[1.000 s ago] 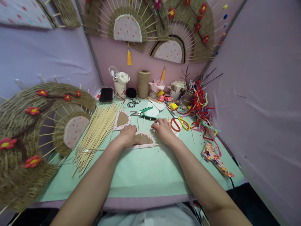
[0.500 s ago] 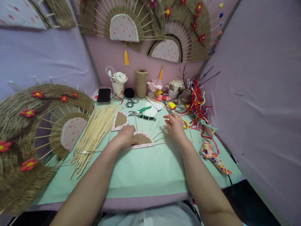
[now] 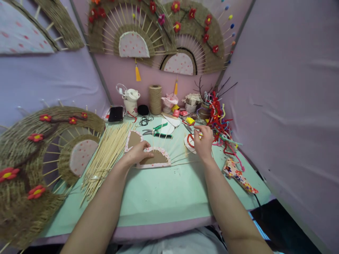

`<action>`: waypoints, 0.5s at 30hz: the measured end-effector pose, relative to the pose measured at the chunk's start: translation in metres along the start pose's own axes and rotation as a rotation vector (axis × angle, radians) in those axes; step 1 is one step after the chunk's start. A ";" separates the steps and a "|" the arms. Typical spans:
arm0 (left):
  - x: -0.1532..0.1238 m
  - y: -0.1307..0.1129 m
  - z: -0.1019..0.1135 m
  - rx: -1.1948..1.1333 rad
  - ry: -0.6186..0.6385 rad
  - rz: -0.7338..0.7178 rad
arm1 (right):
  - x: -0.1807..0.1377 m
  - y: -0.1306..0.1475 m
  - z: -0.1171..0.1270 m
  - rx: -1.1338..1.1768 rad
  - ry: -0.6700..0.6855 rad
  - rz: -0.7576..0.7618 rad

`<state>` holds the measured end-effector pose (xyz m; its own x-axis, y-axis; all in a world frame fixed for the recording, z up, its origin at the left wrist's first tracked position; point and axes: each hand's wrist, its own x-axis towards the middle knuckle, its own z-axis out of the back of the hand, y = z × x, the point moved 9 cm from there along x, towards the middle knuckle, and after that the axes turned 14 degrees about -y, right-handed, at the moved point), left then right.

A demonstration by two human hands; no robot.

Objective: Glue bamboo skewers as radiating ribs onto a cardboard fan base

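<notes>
My left hand (image 3: 136, 154) grips the left end of a half-round cardboard piece (image 3: 159, 158) edged with pink-dotted white cloth, its thumb lying on the cardboard. Thin wooden sticks (image 3: 165, 141) fan out from the curved edge; those on the right look blurred. Off to the right, my right hand (image 3: 203, 140) is raised with fingers curled together; whether anything is in them I cannot make out. Beside its fingertips lies a white disc with a red ring (image 3: 189, 141). A second cloth-edged cardboard piece (image 3: 134, 139) lies behind my left hand.
A heap of wooden sticks (image 3: 106, 155) lies left. Green-handled pruning shears (image 3: 159, 132) and a twine spool (image 3: 155, 100) are behind. At right are colourful pipe cleaners (image 3: 219, 116) and a flower-patterned glue gun (image 3: 237, 173). A large twine fan (image 3: 34, 148) stands left.
My right hand has moved right, away from the sticks, and the white disc with the red ring now shows. My left thumb has shifted on the cardboard. The camera view has tilted up.
</notes>
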<state>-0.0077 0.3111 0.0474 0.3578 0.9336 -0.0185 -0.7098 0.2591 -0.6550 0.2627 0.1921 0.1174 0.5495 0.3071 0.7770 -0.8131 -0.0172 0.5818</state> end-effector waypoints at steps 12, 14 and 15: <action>-0.005 -0.013 0.018 -0.247 -0.030 0.042 | 0.002 0.010 0.012 0.079 -0.065 -0.055; -0.008 -0.017 0.021 -0.270 -0.015 0.044 | 0.002 0.014 0.015 0.078 -0.084 -0.038; -0.009 -0.018 0.023 -0.273 -0.012 0.039 | 0.003 0.015 0.019 0.087 -0.114 -0.034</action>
<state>-0.0121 0.3036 0.0767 0.3250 0.9449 -0.0403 -0.5329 0.1477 -0.8332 0.2554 0.1746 0.1331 0.5986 0.1993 0.7759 -0.7766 -0.0929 0.6231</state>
